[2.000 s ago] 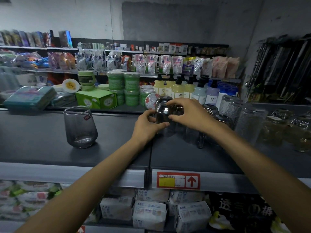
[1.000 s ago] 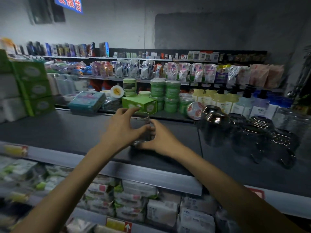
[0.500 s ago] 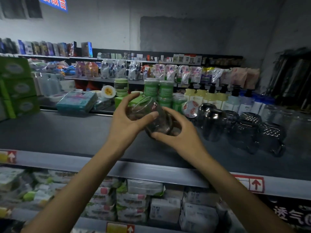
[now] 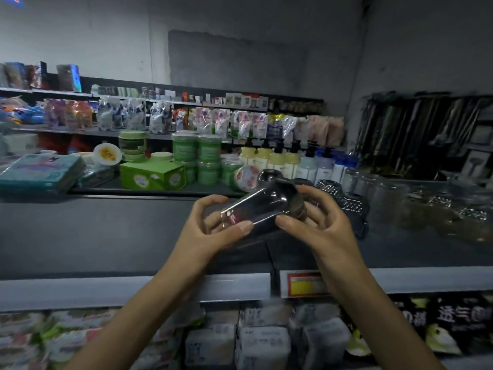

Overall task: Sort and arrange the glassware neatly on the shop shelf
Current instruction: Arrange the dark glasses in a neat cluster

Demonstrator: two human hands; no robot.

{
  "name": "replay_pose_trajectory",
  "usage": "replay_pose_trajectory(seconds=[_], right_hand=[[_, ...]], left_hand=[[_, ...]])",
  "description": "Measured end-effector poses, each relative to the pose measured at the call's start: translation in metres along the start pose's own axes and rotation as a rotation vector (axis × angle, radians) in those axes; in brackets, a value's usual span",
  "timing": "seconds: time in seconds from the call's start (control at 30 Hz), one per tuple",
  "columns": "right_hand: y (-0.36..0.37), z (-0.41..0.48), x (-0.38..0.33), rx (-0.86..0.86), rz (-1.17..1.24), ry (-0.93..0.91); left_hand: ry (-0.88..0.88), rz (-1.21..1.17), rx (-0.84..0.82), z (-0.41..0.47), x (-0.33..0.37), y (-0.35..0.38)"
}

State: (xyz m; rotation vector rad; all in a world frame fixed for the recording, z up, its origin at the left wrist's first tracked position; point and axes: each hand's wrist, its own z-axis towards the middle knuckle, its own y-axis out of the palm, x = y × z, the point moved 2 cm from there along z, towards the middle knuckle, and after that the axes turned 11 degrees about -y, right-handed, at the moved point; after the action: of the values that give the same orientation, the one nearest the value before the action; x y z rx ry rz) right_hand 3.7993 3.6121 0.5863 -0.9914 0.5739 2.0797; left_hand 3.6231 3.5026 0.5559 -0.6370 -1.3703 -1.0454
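A smoky grey glass tumbler with a small red sticker near its rim lies tilted on its side in the air above the dark shelf. My left hand grips its rim end. Holding its base end is my right hand. Just behind them several dark glasses stand upside down on the shelf. Further right are textured glasses and clear tall glasses.
Behind the shelf stand green jars, a green box, pump bottles and a teal pack. A red and yellow price tag sits on the shelf's front rail. Packaged goods fill the lower shelf.
Both hands left the upturned dark glasses, took the lone tumbler from the left of the shelf, lifted it and tipped it onto its side while carrying it right.
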Motion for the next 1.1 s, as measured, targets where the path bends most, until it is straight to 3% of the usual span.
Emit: replay_pose_trajectory(seconds=[0.17, 0.33, 0.63, 1.1], right_hand=[[-0.029, 0.001, -0.007, -0.015, -0.092, -0.014], [-0.045, 0.015, 0.008, -0.042, -0.202, -0.068], [-0.070, 0.032, 0.055, -0.112, -0.225, -0.126], [-0.074, 0.029, 0.080, -0.231, -0.729, -0.456]], left_hand=[[0.070, 0.426, -0.158, 0.014, -0.002, 0.020], [0.102, 0.669, -0.125, 0.043, -0.012, 0.041], [0.023, 0.710, 0.033, 0.075, -0.038, 0.065], [0.013, 0.736, 0.093, 0.079, -0.055, 0.066]])
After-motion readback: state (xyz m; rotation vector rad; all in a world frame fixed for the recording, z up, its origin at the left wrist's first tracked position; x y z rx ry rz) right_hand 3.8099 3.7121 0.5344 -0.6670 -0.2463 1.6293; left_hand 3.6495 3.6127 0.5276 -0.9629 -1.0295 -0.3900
